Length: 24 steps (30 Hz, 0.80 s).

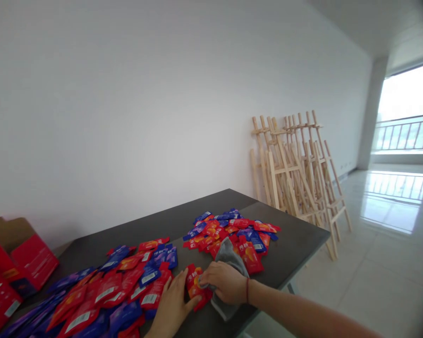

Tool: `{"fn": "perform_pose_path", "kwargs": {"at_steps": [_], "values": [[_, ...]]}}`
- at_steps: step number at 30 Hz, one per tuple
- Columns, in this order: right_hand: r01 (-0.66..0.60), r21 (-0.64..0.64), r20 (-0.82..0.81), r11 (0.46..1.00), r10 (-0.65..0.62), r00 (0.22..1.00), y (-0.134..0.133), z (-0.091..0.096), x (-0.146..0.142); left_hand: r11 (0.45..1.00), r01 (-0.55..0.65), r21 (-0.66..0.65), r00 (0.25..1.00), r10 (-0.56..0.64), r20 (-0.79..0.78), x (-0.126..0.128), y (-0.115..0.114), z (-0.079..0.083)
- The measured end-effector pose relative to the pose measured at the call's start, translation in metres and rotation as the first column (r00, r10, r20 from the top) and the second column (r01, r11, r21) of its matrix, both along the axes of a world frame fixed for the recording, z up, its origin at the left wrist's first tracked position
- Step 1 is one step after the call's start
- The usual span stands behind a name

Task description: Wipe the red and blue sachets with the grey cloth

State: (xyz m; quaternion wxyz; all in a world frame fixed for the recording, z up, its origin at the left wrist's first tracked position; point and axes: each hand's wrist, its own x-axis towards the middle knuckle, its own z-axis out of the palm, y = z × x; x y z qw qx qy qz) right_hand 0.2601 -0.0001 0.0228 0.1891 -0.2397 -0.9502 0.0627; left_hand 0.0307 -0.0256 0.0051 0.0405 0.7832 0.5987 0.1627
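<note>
A small red pouch [193, 280] lies near the front edge of the dark table, between my two hands. My left hand [174, 298] grips its left side, fingertips at the upper edge and thumb across the lower part. In my right hand [226, 281] is a bunched grey cloth [229, 256], pressed against the pouch's right side. Part of the cloth hangs below my wrist, and a thin red band circles that wrist. Beyond the cloth spreads a pile of red and blue pouches [215, 231]. A larger heap of similar pouches [107, 286] covers the table to the left.
Open red cardboard boxes [31, 256] stand at the far left. The dark table [183, 213] runs along a white wall [127, 117]. Several wooden easels [292, 164] lean against the wall beyond the table's right end. Glossy tile floor [380, 263] lies to the right.
</note>
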Motion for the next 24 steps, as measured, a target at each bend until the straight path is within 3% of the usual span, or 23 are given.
{"fn": "perform_pose_path", "kwargs": {"at_steps": [2,4,9,15,19,24], "values": [[-0.076,0.016,0.081,0.997,0.075,0.994,-0.010,0.001,-0.001,0.999,0.033,-0.023,0.999,-0.033,-0.010,0.001,-0.001,0.000],[-0.068,0.033,0.122,0.997,0.064,0.990,-0.015,0.000,-0.004,0.998,0.040,-0.052,0.999,-0.041,-0.014,0.004,-0.002,0.001],[0.055,0.098,0.147,0.994,-0.069,0.987,0.002,-0.004,-0.024,0.993,0.023,-0.116,1.000,-0.023,0.007,0.009,-0.004,0.006],[0.198,0.152,0.206,0.968,-0.227,0.952,0.031,0.010,-0.050,0.992,0.040,-0.116,0.999,-0.039,0.008,0.012,-0.007,0.010],[0.062,0.169,0.244,0.984,-0.103,0.964,0.030,0.012,-0.048,0.993,0.046,-0.108,0.999,-0.048,-0.010,0.012,-0.008,0.010],[-0.109,0.129,0.179,0.986,0.085,0.980,0.013,0.000,-0.023,0.995,0.042,-0.086,0.999,-0.044,-0.014,0.012,-0.007,0.009]]}}
